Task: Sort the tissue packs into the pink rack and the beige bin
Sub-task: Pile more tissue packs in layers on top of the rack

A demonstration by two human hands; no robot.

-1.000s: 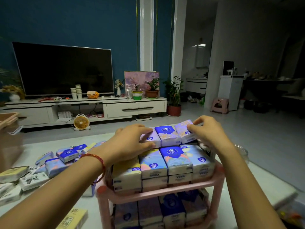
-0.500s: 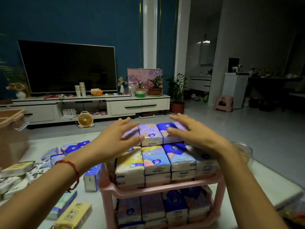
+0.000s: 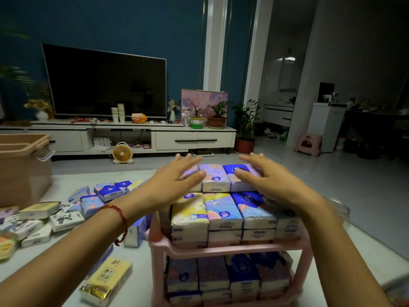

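Over the pink rack's [image 3: 230, 249] top row of tissue packs [image 3: 215, 177], the left hand [image 3: 174, 185] and right hand [image 3: 270, 185] are spread, fingers straight; loose packs [image 3: 108, 192] litter the counter [image 3: 64, 185] left of the rack

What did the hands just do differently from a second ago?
Both hands let go. A second ago the left hand and right hand curled their fingers on the top row of packs; now the fingers are straight, spread over it. The pink rack and the loose packs stayed put.
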